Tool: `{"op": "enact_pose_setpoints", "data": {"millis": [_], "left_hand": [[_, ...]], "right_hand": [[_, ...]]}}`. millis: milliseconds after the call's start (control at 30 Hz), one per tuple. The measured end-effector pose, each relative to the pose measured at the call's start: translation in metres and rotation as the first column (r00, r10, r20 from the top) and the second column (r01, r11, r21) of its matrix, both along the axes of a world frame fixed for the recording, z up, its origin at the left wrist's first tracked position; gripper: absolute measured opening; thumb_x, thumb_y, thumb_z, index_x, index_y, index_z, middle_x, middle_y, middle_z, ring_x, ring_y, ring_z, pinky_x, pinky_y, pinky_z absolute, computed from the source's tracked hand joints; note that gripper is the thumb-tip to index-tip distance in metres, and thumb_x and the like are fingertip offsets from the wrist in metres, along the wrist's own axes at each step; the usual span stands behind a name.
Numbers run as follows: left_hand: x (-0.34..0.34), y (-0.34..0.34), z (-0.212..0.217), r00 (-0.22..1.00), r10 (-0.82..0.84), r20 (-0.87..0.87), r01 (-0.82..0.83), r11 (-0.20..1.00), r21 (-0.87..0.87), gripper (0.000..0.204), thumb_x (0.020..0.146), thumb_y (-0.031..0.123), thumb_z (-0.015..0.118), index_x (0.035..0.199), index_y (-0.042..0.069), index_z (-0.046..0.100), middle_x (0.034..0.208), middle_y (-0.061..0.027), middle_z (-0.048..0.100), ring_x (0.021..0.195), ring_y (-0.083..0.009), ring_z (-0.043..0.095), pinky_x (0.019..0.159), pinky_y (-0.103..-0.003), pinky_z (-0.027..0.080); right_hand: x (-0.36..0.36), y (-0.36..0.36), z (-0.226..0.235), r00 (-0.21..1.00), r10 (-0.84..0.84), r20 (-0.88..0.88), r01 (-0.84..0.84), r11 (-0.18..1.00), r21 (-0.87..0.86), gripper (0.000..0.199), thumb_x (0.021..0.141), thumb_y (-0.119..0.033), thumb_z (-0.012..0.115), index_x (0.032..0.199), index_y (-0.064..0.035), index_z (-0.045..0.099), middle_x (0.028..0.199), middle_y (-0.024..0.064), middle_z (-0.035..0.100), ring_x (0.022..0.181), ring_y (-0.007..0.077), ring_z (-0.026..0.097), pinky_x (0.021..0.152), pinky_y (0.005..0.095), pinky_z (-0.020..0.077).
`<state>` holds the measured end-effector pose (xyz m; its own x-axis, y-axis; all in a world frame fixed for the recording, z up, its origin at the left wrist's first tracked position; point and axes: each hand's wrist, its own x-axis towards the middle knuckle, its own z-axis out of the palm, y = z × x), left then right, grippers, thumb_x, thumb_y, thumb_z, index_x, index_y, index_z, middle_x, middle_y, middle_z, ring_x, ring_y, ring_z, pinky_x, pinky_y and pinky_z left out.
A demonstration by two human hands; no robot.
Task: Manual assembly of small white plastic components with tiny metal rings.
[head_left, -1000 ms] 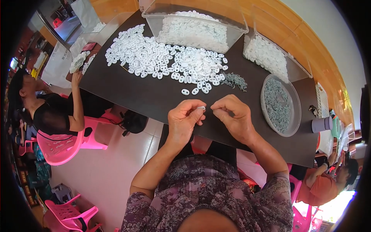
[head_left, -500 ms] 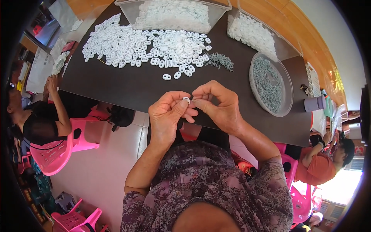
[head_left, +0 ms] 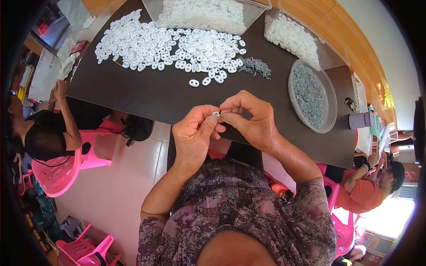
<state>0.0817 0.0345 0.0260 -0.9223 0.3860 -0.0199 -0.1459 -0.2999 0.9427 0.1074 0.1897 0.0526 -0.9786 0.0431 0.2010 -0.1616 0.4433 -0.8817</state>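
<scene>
Above the table's near edge, my two hands meet at one small white oval two-hole plastic piece. My left hand pinches it between thumb and forefinger. Thumb and forefinger of my right hand are pressed together at the piece's right side; whatever they hold is too small and covered to make out. Beyond the hands lies a broad heap of the same white oval pieces, with a few loose ones in front. Beside it is a small pile of thin grey-green screw-like pins.
A round clear tub of the grey pins stands on the dark table at right. Clear bins of white pieces line the back. A purple-grey cup sits at the right edge. Other people sit left and right, near pink chairs.
My hands keep the same pinched hold on the white piece, with slight finger movement. The view has shifted a little, so the heap and tub sit slightly higher in the picture.
</scene>
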Motion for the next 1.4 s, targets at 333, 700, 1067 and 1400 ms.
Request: {"op": "enact_pose_setpoints", "data": {"millis": [333, 700, 1067, 1400], "left_hand": [[0.001, -0.006, -0.002, 1.000, -0.007, -0.020, 0.008, 1.000, 0.026, 0.013, 0.093, 0.005, 0.054, 0.101, -0.003, 0.060, 0.085, -0.0046, 0.064, 0.068, -0.0066, 0.060, 0.058, -0.019, 0.049], [0.011, 0.004, -0.012, 0.950, 0.128, -0.285, -0.179, 0.971, -0.160, 0.007, 0.090, 0.001, 0.056, 0.095, -0.001, 0.061, 0.076, -0.0032, 0.062, 0.062, -0.0069, 0.059, 0.053, -0.020, 0.048], [0.011, 0.006, -0.012, 0.892, 0.180, -0.415, -0.289, 0.933, -0.215, 0.006, 0.089, 0.000, 0.056, 0.093, -0.001, 0.060, 0.072, -0.0034, 0.061, 0.059, -0.0075, 0.058, 0.052, -0.021, 0.048], [0.008, -0.001, -0.010, 0.989, 0.145, -0.021, -0.146, 0.989, -0.034, 0.011, 0.092, 0.005, 0.055, 0.097, -0.001, 0.062, 0.078, -0.0018, 0.063, 0.062, -0.0053, 0.058, 0.054, -0.018, 0.047]], "right_hand": [[0.000, -0.004, -0.004, 0.999, 0.025, 0.036, -0.021, 0.993, -0.114, 0.014, 0.078, -0.001, 0.069, 0.090, -0.0016, 0.063, 0.078, 0.0004, 0.055, 0.064, 0.0043, 0.049, 0.056, 0.0212, 0.0420], [0.001, -0.009, -0.004, 0.999, 0.010, 0.036, -0.006, 0.994, -0.112, 0.011, 0.077, 0.000, 0.067, 0.087, -0.0011, 0.062, 0.074, -0.0009, 0.058, 0.062, 0.0026, 0.048, 0.054, 0.0202, 0.0415], [-0.001, -0.013, -0.012, 0.999, 0.022, 0.040, -0.013, 0.978, -0.210, 0.009, 0.080, 0.002, 0.064, 0.088, 0.0002, 0.060, 0.074, 0.0010, 0.061, 0.067, 0.0034, 0.055, 0.058, 0.0202, 0.0459], [-0.003, -0.015, -0.010, 0.994, 0.016, 0.105, 0.012, 0.963, -0.268, 0.011, 0.081, 0.001, 0.064, 0.090, 0.0007, 0.059, 0.078, 0.0029, 0.063, 0.071, 0.0043, 0.057, 0.061, 0.0208, 0.0479]]}}
